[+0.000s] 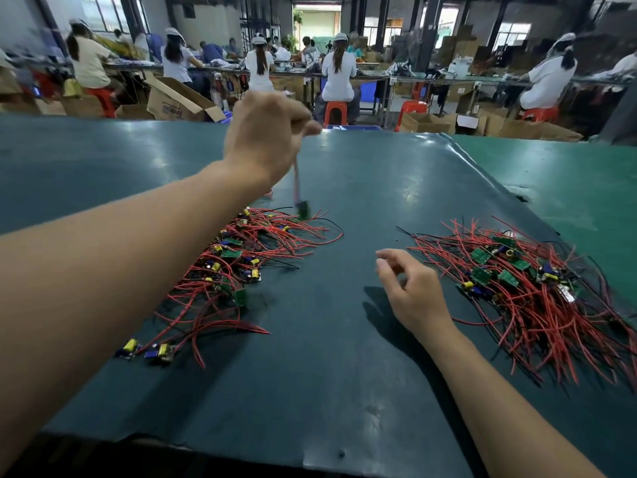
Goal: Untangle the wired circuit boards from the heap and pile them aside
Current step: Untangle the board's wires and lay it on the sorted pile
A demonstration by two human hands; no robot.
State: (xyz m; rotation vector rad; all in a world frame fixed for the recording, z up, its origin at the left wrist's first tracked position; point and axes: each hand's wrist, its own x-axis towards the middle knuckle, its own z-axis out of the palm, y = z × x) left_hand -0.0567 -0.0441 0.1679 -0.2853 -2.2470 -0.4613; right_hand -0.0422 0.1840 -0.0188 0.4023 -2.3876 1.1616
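Left hand [267, 139] pinched a wire, its board [303, 209] dangling vertically, just above the left heap [241, 257]; right hand [410, 291] hovered loose, empty, nearer right pile [527, 288].

A dark green mat [344, 357] covers the work table, carrying two tangles of red-wired circuit boards: one heap [238, 267] left of the mat's centre, a larger heap [531, 288] right of it. Two loose boards [148, 350] lie near the left heap.

Blurred dangling board [302, 209], raised hand [267, 138]
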